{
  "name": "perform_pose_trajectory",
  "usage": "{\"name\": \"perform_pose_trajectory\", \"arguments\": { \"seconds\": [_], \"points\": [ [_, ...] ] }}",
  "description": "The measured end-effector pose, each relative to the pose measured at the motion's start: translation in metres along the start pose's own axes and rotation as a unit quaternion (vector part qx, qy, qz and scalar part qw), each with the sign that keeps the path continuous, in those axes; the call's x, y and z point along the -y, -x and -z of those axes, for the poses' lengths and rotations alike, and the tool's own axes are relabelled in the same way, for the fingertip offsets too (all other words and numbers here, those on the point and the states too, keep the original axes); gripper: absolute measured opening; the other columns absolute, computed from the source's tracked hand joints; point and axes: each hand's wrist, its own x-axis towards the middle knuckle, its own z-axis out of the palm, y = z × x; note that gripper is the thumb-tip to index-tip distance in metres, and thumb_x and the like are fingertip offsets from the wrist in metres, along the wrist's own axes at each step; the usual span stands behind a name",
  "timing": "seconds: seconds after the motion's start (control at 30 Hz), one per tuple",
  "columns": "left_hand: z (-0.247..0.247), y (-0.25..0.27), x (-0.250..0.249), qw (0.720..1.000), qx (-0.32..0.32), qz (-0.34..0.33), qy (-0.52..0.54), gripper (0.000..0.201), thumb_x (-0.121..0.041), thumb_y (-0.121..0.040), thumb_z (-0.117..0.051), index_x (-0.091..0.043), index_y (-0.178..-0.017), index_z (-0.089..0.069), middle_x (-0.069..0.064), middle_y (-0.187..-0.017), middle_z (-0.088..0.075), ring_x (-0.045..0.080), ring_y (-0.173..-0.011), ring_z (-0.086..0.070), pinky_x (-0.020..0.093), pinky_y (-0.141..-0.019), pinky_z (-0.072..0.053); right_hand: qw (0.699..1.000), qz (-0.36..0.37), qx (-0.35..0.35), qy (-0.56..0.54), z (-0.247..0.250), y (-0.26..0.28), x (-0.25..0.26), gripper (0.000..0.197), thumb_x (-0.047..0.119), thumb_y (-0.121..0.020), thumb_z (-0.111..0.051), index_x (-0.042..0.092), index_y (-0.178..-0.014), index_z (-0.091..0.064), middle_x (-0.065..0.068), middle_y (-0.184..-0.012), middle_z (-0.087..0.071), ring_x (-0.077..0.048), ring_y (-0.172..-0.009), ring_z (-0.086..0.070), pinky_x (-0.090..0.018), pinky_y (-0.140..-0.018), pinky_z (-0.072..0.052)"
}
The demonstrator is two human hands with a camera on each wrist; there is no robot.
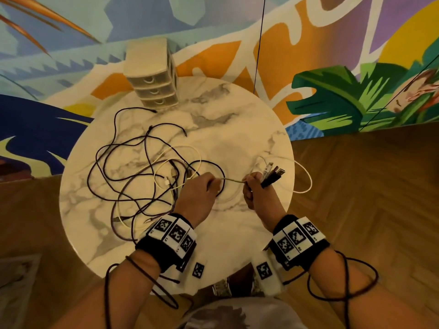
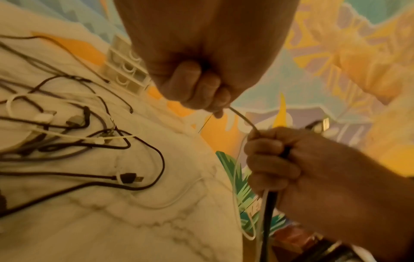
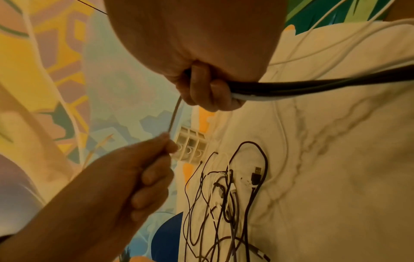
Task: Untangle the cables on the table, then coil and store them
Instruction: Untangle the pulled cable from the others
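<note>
Between the hands, left hand point(image 1: 197, 193) and right hand point(image 1: 255, 189) (both clenched), stretches a pale cable point(image 1: 231, 180).

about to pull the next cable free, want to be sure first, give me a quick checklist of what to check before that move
1. Right hand grips the bundle of plug ends: ok.
2. Left hand pinches the pale cable stretched between the hands: ok.
3. That cable free of the tangle: cannot tell, it passes under the left hand.
4. Rest of the tangle lies on the table: ok.
5. Drawer unit ready for storing: not ok, all drawers shut.
6. Any cable coiled: not ok, none yet.
</note>
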Motion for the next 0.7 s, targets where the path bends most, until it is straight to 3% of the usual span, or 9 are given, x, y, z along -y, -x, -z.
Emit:
{"name": "perform_pose_trajectory", "arguments": {
  "seconds": [0.07, 0.13, 0.23, 0.3, 0.37, 0.43, 0.53, 0.6, 0.7],
  "points": [
    [0.005, 0.002, -0.012, 0.995, -0.014, -0.008, 0.098, 0.018, -0.026, -0.096, -0.048, -0.014, -0.086, -0.057, -0.001, -0.055, -0.057, 0.013, -0.049, -0.053, 0.027, -0.050, -0.043, 0.998, -0.019, -0.005, 0.061, 0.002, -0.002, 0.002, 0.026, 0.013, -0.100, -0.036, 0.013, -0.076, -0.043, -0.004, -0.058, -0.033, -0.010, -0.044, -0.026, -0.019, -0.039, -0.020],
    [0.009, 0.004, -0.019, 0.992, 0.018, -0.011, 0.126, 0.013, -0.024, -0.097, -0.046, -0.017, -0.088, -0.052, 0.000, -0.048, -0.054, 0.010, -0.039, -0.045, 0.021, -0.043, -0.038, 0.988, -0.014, -0.025, 0.150, 0.008, -0.008, 0.001, 0.027, 0.014, -0.099, -0.038, 0.014, -0.073, -0.044, -0.002, -0.058, -0.038, -0.011, -0.047, -0.032, -0.018, -0.041, -0.027],
    [0.016, 0.001, -0.019, 0.992, 0.085, -0.002, 0.088, 0.019, -0.025, -0.098, -0.044, -0.017, -0.083, -0.051, 0.003, -0.047, -0.058, 0.012, -0.035, -0.044, 0.024, -0.043, -0.039, 0.968, 0.107, -0.113, 0.198, 0.021, -0.009, 0.001, 0.031, 0.014, -0.098, -0.042, 0.023, -0.068, -0.047, 0.005, -0.066, -0.047, -0.011, -0.059, -0.042, -0.028, -0.061, -0.036],
    [0.019, -0.002, -0.021, 0.992, 0.100, 0.001, 0.074, 0.020, -0.026, -0.098, -0.046, -0.015, -0.083, -0.053, 0.002, -0.047, -0.057, 0.010, -0.035, -0.045, 0.024, -0.046, -0.038, 0.956, 0.196, -0.065, 0.206, 0.023, -0.003, 0.002, 0.024, 0.020, -0.099, -0.043, 0.027, -0.081, -0.056, 0.008, -0.083, -0.057, -0.005, -0.077, -0.052, -0.024, -0.075, -0.041],
    [0.019, -0.004, -0.031, 0.993, 0.103, -0.019, 0.059, 0.018, -0.030, -0.097, -0.048, -0.017, -0.085, -0.053, -0.001, -0.047, -0.056, 0.009, -0.037, -0.046, 0.023, -0.047, -0.037, 0.950, 0.195, 0.053, 0.238, 0.016, 0.002, 0.002, 0.022, 0.034, -0.094, -0.043, 0.023, -0.093, -0.063, 0.005, -0.096, -0.061, -0.011, -0.093, -0.056, -0.025, -0.085, -0.041],
    [0.019, -0.006, -0.043, 0.993, 0.098, -0.041, 0.061, 0.014, -0.031, -0.095, -0.051, -0.020, -0.088, -0.050, -0.001, -0.051, -0.057, 0.008, -0.039, -0.046, 0.024, -0.046, -0.035, 0.952, 0.148, 0.134, 0.232, 0.009, 0.005, 0.006, 0.039, 0.041, -0.089, -0.044, 0.007, -0.092, -0.062, -0.005, -0.085, -0.056, -0.026, -0.081, -0.051, -0.033, -0.076, -0.037],
    [0.025, -0.006, -0.055, 0.976, 0.103, -0.024, 0.191, 0.009, -0.020, -0.093, -0.055, -0.016, -0.092, -0.047, 0.012, -0.064, -0.065, 0.018, -0.049, -0.051, 0.029, -0.047, -0.040, 0.947, 0.168, 0.164, 0.220, 0.010, 0.008, 0.015, 0.046, 0.034, -0.094, -0.042, -0.011, -0.094, -0.053, -0.016, -0.076, -0.046, -0.011, -0.066, -0.040, -0.020, -0.063, -0.032],
    [0.030, -0.003, -0.057, 0.953, 0.117, -0.019, 0.278, 0.006, -0.009, -0.093, -0.055, -0.009, -0.095, -0.049, 0.020, -0.072, -0.065, 0.020, -0.053, -0.052, 0.030, -0.047, -0.041, 0.945, 0.164, 0.173, 0.224, 0.013, 0.013, 0.024, 0.037, 0.024, -0.102, -0.037, -0.009, -0.087, -0.048, -0.007, -0.069, -0.039, -0.001, -0.056, -0.035, -0.012, -0.055, -0.031],
    [0.030, 0.000, -0.057, 0.945, 0.101, -0.052, 0.306, 0.008, 0.000, -0.093, -0.051, -0.005, -0.098, -0.055, 0.017, -0.075, -0.064, 0.016, -0.060, -0.055, 0.027, -0.051, -0.045, 0.949, 0.139, 0.177, 0.222, 0.017, 0.017, 0.036, 0.033, 0.016, -0.104, -0.030, -0.009, -0.092, -0.048, 0.001, -0.068, -0.033, 0.001, -0.049, -0.034, -0.009, -0.049, -0.032]
  ]
}}
